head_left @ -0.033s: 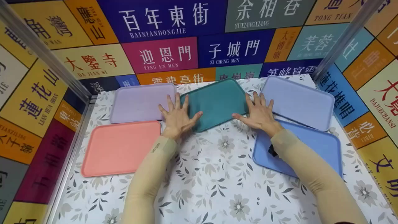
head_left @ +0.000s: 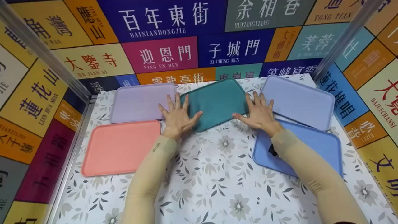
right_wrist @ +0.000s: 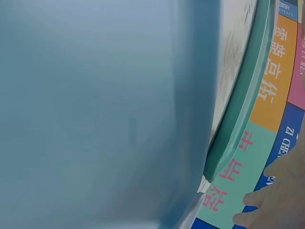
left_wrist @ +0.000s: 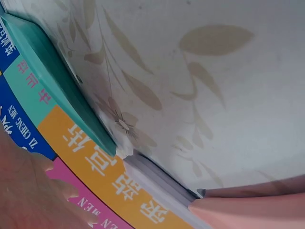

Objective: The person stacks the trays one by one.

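While the green tray (head_left: 219,104) is lying askew at the table's (head_left: 214,186) back, between the left lilac tray (head_left: 140,104) and the right lilac tray (head_left: 298,102), the left hand (head_left: 177,116) and right hand (head_left: 259,113) are reaching to its 2 ends, well apart, fingers straight and spread, gripping nothing; whether they are touching it, I cannot tell. With the pink tray (head_left: 122,149) and blue tray (head_left: 323,149) lying in front, the step seems to be arranging. Straightening it is probably calling for gentle, even pressure from both hands, sparing its neighbours.
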{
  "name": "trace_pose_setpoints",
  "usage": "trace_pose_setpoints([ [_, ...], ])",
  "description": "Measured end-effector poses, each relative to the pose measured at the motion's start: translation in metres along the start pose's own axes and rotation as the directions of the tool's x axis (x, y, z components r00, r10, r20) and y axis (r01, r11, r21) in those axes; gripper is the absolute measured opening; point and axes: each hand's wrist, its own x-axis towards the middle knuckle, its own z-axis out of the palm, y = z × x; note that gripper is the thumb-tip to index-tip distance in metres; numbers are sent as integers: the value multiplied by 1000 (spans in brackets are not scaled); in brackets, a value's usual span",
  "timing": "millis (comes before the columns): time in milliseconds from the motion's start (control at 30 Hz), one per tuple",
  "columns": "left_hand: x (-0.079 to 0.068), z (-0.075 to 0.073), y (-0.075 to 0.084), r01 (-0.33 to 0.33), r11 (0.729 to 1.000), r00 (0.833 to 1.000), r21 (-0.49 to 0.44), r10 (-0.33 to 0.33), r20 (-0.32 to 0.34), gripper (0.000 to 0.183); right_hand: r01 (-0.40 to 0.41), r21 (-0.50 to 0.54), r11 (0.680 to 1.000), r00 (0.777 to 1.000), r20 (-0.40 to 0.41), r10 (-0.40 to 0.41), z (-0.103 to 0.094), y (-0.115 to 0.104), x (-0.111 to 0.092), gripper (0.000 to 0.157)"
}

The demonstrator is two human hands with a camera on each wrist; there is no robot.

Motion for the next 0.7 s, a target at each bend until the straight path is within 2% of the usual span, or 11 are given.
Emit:
trace_pose_setpoints([
  [233, -1, -8, -4, 16, 1000, 1000, 3, -16, 3, 109, 0, -1, 1000, 1000, 3, 0, -5, -1, -3, 121],
  [367, -1, -16, -5, 17, 1000, 1000, -11, -17, -8, 110, 9, 33, 999, 1000, -1, -9, -12, -2, -2, 118],
  [533, -2, -24, -4, 23, 996, 1000, -90, -24, -13, 109, 14, 108, 994, 999, 29, -17, -26, -3, 0, 112],
  [700, -1, -30, -1, 67, 975, 998, -210, -70, -4, 99, 26, 149, 988, 998, 56, -34, -40, -1, 4, 104],
])
